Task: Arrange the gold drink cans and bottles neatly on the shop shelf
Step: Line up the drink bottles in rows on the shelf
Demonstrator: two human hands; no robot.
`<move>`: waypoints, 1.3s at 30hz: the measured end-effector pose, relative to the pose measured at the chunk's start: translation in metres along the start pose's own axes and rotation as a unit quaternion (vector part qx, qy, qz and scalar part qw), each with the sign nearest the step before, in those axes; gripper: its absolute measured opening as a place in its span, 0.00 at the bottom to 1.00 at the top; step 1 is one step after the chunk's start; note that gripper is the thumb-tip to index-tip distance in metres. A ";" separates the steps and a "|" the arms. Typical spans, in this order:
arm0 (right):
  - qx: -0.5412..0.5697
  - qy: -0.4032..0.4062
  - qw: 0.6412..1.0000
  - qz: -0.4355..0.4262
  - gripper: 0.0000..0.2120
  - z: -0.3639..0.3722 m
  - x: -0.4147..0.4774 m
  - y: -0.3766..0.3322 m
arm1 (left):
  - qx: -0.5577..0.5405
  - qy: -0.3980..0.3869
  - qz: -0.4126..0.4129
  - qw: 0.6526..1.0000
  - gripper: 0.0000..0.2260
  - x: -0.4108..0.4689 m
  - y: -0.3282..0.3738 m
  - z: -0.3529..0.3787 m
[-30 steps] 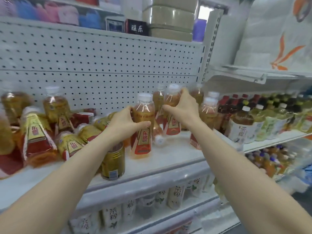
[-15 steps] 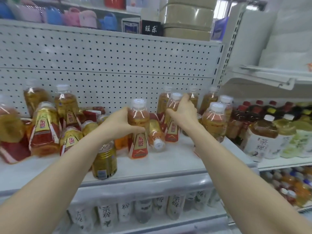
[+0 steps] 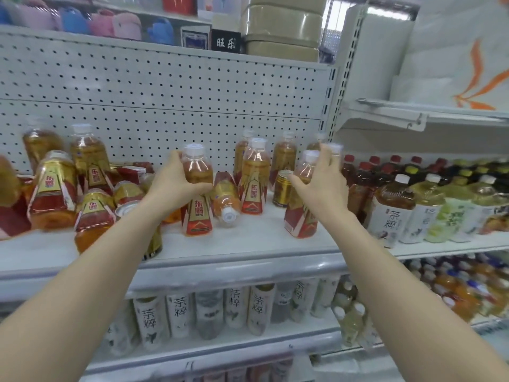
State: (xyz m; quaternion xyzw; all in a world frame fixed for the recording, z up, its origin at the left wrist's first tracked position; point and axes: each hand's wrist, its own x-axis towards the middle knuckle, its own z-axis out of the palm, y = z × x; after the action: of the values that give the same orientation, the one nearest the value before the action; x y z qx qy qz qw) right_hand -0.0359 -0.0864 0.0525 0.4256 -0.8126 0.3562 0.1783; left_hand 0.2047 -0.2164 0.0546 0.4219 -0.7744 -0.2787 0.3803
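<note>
Gold-and-red labelled bottles of amber drink stand and lie on the white shelf (image 3: 248,244). My left hand (image 3: 173,186) is wrapped around an upright bottle (image 3: 197,205) in the middle. My right hand (image 3: 319,186) grips another upright bottle (image 3: 301,216) further right. Between them a bottle (image 3: 227,201) lies on its side, cap toward me, beside an upright one (image 3: 254,177). A gold can (image 3: 282,188) stands behind my right hand. Another gold can (image 3: 154,241) sits at the front, partly hidden by my left forearm. More bottles (image 3: 55,188) crowd the left, some toppled.
A pegboard back panel (image 3: 165,92) rises behind the shelf. Tea bottles with white labels (image 3: 391,213) fill the neighbouring shelf on the right and the lower shelf (image 3: 206,312). Boxes and soft goods sit on the top shelf.
My right hand let go of the back bottle, moved right, and now grips the front right bottle. My left hand still holds the middle bottle. The view shifted left.
</note>
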 end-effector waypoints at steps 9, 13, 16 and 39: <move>0.071 -0.046 0.996 -0.031 0.36 0.014 -0.013 -0.046 | 0.027 -0.012 0.000 1.000 0.30 -0.002 -0.008 -0.006; 0.100 -0.074 0.991 -0.053 0.38 0.032 -0.013 -0.076 | 0.032 -0.020 0.007 0.999 0.28 -0.001 -0.010 -0.008; 0.098 -0.072 0.991 -0.052 0.37 0.041 -0.009 -0.080 | 0.033 -0.027 0.010 0.999 0.30 0.001 -0.015 -0.009; -0.040 -0.224 0.973 -0.039 0.30 0.071 0.058 0.020 | 0.017 -0.049 0.068 0.996 0.33 -0.013 0.027 0.089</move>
State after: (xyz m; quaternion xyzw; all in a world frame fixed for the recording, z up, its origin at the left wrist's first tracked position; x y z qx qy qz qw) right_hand -0.0844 -0.1633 0.0296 0.5187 -0.8280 0.2119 0.0219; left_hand 0.1245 -0.1819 0.0208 0.3608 -0.8237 -0.2593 0.3522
